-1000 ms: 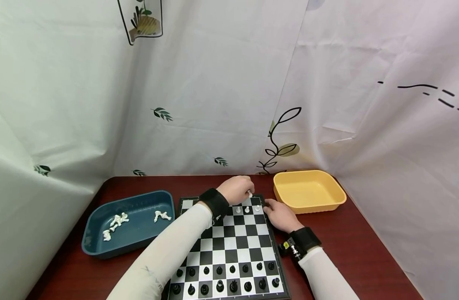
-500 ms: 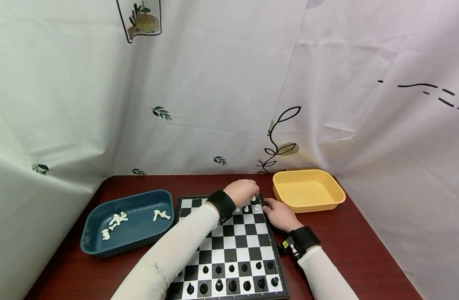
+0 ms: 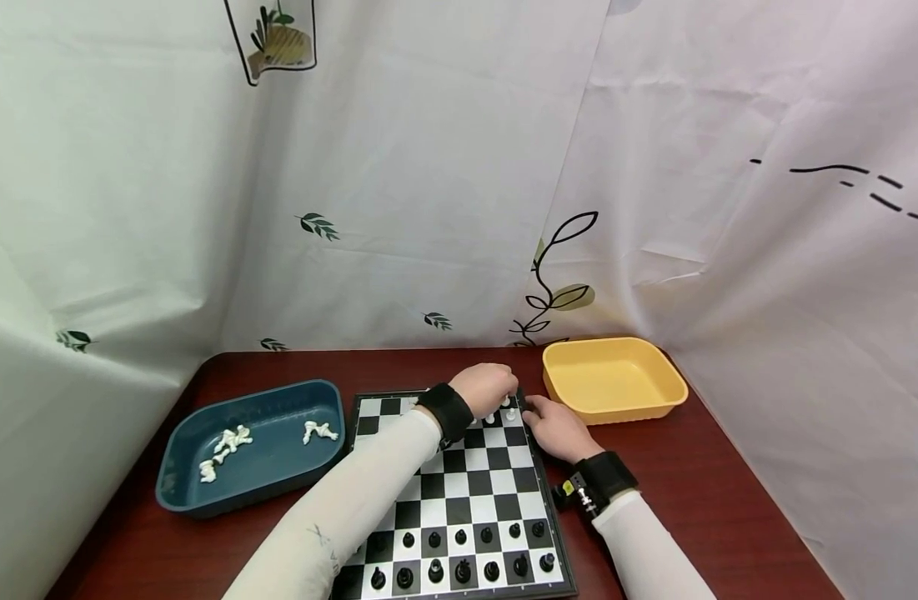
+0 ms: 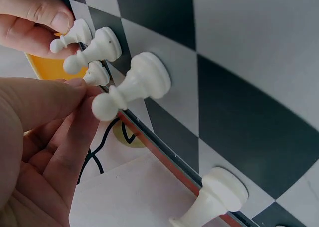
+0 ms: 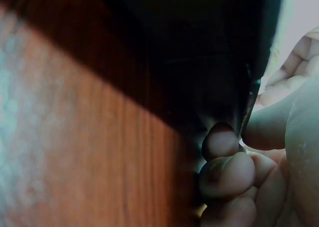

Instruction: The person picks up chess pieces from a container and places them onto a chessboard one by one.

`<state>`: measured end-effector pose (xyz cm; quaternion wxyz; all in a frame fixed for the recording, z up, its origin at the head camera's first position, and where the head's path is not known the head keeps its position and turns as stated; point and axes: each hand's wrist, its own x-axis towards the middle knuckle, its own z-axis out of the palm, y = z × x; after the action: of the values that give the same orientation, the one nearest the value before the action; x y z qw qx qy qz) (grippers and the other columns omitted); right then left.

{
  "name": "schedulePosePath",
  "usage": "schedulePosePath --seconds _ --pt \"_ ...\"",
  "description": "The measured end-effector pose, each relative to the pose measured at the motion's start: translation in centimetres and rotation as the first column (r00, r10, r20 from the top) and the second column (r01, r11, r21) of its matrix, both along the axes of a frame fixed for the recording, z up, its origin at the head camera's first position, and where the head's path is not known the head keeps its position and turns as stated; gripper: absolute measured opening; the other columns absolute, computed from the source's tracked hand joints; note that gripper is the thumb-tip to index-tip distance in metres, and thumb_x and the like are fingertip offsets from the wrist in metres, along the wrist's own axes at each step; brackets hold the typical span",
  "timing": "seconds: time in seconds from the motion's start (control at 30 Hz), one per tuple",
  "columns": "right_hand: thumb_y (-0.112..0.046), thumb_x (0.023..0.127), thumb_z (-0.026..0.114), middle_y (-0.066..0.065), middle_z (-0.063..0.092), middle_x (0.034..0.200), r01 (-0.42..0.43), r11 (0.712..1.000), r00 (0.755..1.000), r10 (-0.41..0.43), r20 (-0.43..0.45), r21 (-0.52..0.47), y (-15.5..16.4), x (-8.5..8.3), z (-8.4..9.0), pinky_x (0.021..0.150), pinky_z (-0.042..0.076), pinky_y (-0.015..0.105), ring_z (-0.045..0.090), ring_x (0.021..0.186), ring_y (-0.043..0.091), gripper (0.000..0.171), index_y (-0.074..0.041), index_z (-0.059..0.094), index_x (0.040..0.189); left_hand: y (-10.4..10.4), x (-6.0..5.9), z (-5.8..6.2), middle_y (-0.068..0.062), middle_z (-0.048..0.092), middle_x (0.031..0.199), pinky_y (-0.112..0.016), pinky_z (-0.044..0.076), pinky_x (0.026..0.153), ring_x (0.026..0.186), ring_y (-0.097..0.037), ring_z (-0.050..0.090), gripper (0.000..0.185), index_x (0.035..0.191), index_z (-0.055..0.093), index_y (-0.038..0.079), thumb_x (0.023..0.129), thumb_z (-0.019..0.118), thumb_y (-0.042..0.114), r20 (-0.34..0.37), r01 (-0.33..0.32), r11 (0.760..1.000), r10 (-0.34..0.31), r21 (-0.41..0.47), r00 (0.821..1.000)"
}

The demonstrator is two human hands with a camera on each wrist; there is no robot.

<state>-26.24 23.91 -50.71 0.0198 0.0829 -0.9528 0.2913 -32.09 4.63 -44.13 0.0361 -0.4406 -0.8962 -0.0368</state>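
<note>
A black-and-white chessboard (image 3: 483, 483) lies on the table. At its far right part my left hand (image 3: 484, 387) pinches a small white chess piece (image 4: 97, 74) between thumb and index finger. The held piece is partly hidden by the fingertips, so its kind cannot be told. White pawns (image 4: 137, 82) stand beside those fingers, and another white piece (image 4: 214, 194) stands on the edge row. My right hand (image 3: 559, 427) grips the board's right edge near the far corner, its thumb and curled fingers at the rim in the right wrist view.
A blue tray (image 3: 267, 483) with several white chess pieces (image 3: 233, 439) stands left of the board. Behind the right hand is a yellow tray (image 3: 612, 379). Black chess pieces (image 3: 463, 572) line the near rows. A white printed cloth (image 3: 428, 167) hangs behind the table.
My left hand has moved slightly right and lowered the white piece toward the board's far right corner. The right hand keeps its place at the edge.
</note>
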Motion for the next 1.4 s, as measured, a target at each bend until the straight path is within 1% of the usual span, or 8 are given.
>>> schedulePosePath --seconds 0.17,0.27,0.47,0.67,0.77,0.9,1.07,1.4 --pt "-0.019 0.112 0.057 0.026 0.072 0.135 0.002 1.000 1.000 -0.002 0.012 0.001 -0.2 0.2 0.5 0.107 0.052 0.065 0.069 0.125 0.045 0.042 0.007 0.067 0.142 0.2 -0.5 -0.6 0.002 0.074 0.099 -0.026 0.057 0.085 0.094 -0.013 0.071 0.016 0.109 0.086 0.016 0.105 0.075 0.005 -0.043 0.027 1.000 -0.027 0.003 0.999" --pt "-0.021 0.112 0.057 0.026 0.072 0.137 0.008 1.000 1.000 -0.008 0.007 -0.001 0.1 -0.3 -0.3 0.108 0.051 0.065 0.069 0.127 0.045 0.043 0.007 0.067 0.144 0.4 -0.6 -0.8 0.003 0.073 0.098 -0.025 0.055 0.081 0.091 -0.012 0.069 0.015 0.107 0.086 0.017 0.105 0.075 0.006 -0.054 0.034 0.999 -0.034 -0.001 0.998" --pt "-0.022 0.112 0.057 0.025 0.072 0.137 0.000 1.000 1.000 0.000 -0.010 -0.010 0.7 -1.2 -1.9 0.107 0.052 0.065 0.069 0.126 0.044 0.044 0.006 0.066 0.145 0.4 -0.7 -0.8 0.001 0.076 0.102 -0.025 0.057 0.086 0.096 -0.013 0.071 0.014 0.110 0.086 0.015 0.105 0.076 0.006 -0.033 0.021 1.000 -0.020 0.015 0.999" --pt "-0.022 0.112 0.056 0.025 0.072 0.138 0.006 1.000 1.000 -0.006 0.018 0.009 -0.1 -0.4 0.0 0.109 0.051 0.064 0.068 0.128 0.044 0.044 0.006 0.066 0.145 0.4 -0.9 -1.0 0.001 0.075 0.101 -0.025 0.057 0.084 0.094 -0.013 0.071 0.015 0.107 0.086 0.015 0.105 0.075 0.005 -0.047 0.030 0.999 -0.027 0.045 0.999" --pt "-0.021 0.112 0.056 0.026 0.071 0.139 0.002 1.000 1.000 -0.002 0.006 0.009 0.1 -0.6 -0.6 0.108 0.051 0.064 0.068 0.128 0.045 0.044 0.007 0.065 0.145 0.4 -1.0 -1.1 0.001 0.077 0.103 -0.025 0.058 0.088 0.098 -0.013 0.072 0.016 0.110 0.085 0.015 0.105 0.076 0.004 -0.028 0.023 0.998 -0.021 0.052 0.999" --pt "-0.021 0.112 0.055 0.024 0.073 0.137 0.000 1.000 1.000 0.000 -0.004 0.005 0.4 -0.8 -1.2 0.107 0.052 0.064 0.070 0.125 0.043 0.044 0.006 0.066 0.145 0.3 -1.0 -0.7 0.000 0.078 0.114 -0.027 0.058 0.096 0.108 -0.014 0.073 0.020 0.120 0.083 0.015 0.104 0.077 0.004 0.026 -0.001 0.999 0.000 0.040 1.000" --pt "-0.021 0.112 0.057 0.022 0.075 0.130 -0.003 1.000 1.000 0.003 -0.005 -0.008 0.0 -0.2 -0.3 0.103 0.054 0.062 0.072 0.119 0.040 0.042 0.005 0.068 0.142 -0.8 -0.8 0.3 -0.002 0.077 0.120 -0.030 0.058 0.100 0.114 -0.017 0.073 0.024 0.125 0.082 0.013 0.103 0.078 0.002 0.060 -0.029 0.998 0.026 0.055 0.998" --pt "-0.024 0.113 0.058 0.023 0.074 0.132 -0.005 1.000 1.000 0.005 -0.009 0.014 0.0 0.3 0.1 0.103 0.054 0.061 0.072 0.120 0.040 0.043 0.006 0.068 0.142 -5.0 -0.7 2.5 -0.007 0.075 0.123 -0.037 0.059 0.100 0.113 -0.021 0.074 0.023 0.127 0.080 0.008 0.106 0.075 0.004 0.091 -0.041 0.972 0.020 0.230 0.996"
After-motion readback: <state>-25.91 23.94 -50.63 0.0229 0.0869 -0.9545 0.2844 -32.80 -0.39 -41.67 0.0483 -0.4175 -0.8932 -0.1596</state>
